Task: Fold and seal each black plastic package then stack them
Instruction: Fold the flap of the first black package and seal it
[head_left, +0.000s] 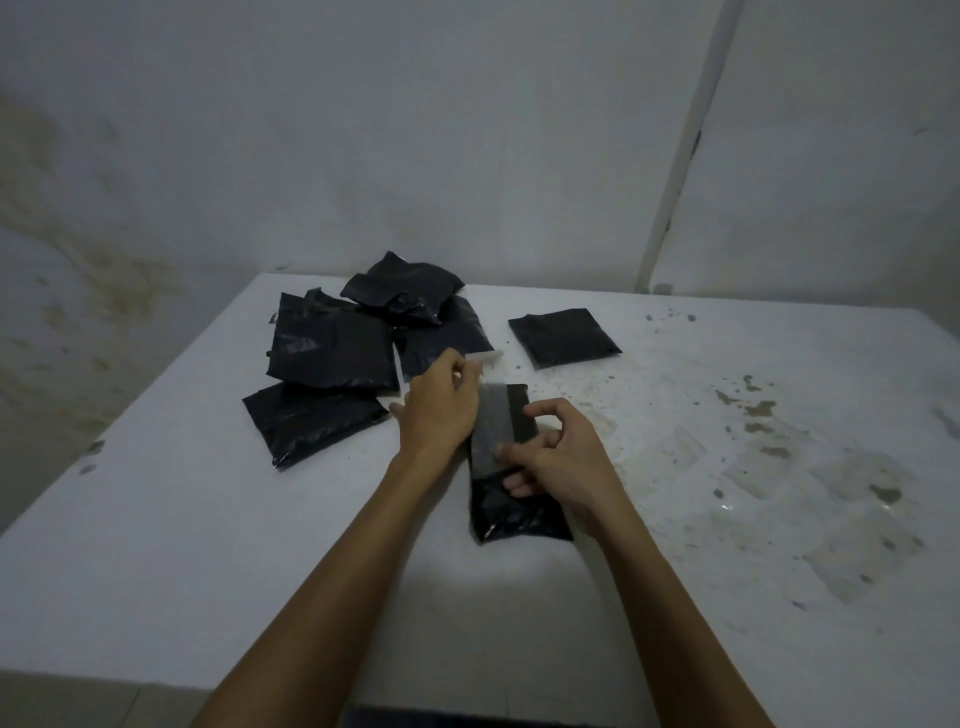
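On table (208, 519): seven packages (332, 353) (one held).

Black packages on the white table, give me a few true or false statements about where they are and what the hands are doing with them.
1. Both hands are on one package near the table's middle. True.
2. The left hand pinches a pale strip at the package's far end. True.
3. The heap of packages lies to the person's right. False: it lies to the left, toward the far edge.
4. A single package lies apart from the heap, touching nothing else. True.
5. The right hand rests flat on bare table. False: it is curled on the package being worked.
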